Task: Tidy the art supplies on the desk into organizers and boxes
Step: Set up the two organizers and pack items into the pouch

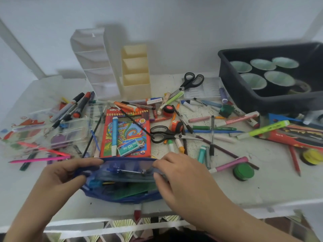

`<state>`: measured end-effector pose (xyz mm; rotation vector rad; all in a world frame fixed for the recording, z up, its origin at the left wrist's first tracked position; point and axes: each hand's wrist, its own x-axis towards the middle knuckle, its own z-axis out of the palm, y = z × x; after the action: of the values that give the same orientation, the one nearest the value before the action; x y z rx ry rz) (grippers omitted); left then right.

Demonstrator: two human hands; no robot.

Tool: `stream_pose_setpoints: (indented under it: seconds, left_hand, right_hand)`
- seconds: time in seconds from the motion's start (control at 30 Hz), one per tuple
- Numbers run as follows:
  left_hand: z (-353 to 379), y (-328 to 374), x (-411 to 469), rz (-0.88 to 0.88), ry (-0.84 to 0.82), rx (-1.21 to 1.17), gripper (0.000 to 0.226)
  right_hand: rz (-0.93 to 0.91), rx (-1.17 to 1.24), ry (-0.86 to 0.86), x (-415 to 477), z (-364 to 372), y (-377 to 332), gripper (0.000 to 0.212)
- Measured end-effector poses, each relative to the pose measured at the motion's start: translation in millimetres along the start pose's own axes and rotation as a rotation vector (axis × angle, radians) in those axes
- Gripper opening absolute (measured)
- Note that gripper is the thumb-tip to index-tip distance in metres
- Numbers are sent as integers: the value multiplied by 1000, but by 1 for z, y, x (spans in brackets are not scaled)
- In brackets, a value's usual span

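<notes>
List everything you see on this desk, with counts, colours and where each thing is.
Pouch: one, blue, front centre.
Pencil box: one, red, behind pouch.
Staple box: one, teal, on pencil box.
Scissors: two, black handles, centre and back centre.
Organizers: two, white and cream, back.
Tub: one, black, back right.
Cups: five, pale green, in tub.
Clear box: one, transparent, left.
Pens and markers: many, mixed colours, scattered.
Desk: one, white.
Left hand: grips pouch's left end.
Right hand: pinches pouch's right end.
</notes>
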<state>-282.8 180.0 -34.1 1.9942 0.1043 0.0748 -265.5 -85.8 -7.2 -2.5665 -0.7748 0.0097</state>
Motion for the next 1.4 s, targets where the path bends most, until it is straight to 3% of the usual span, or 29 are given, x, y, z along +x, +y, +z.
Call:
stream_pose_setpoints:
  seconds: [0.1,0.2,0.27,0.37,0.47,0.53,0.6,0.73,0.83,0.93,1.03,1.17,1.4]
  left_hand:
    - [-1,-18,0,-27,17,38,67]
    - [-1,-26,-1,-22,27,137,33]
    - [0,-26,-3,-51,62,130,36]
    - [3,-20,-5,-42,103,187,37]
    - [13,-8,-5,-45,137,103,26]
    - [18,-7,-3,-69,143,25,54]
    - [24,0,-2,-85,164,-23,66]
    - [32,10,-3,-93,251,-126,63]
    - [37,12,-3,-92,294,-134,64]
    - [37,11,-4,-91,314,-135,59]
    - [36,9,-5,-92,310,-134,62]
    - [35,8,-5,-105,303,-137,61]
    - [37,1,-1,-135,361,-152,54]
  right_hand:
    - [-29,-7,19,1,3,6,34]
    - [-62,39,87,-1,2,11,32]
    - [-117,81,186,-3,1,12,29]
    - [-396,47,237,-6,6,9,21]
    - [-585,-61,138,-5,17,12,20]
    - [-604,-121,102,-1,23,19,25]
    - [-584,-136,106,4,24,26,34]
    - [-596,-84,209,9,28,29,36]
    - [-783,-47,292,1,38,21,20]
    - [-902,-201,241,-3,57,19,22]
    - [-897,-339,218,5,68,23,29]
    - [-883,-324,206,11,66,26,31]
    - [-702,-19,78,8,18,36,11]
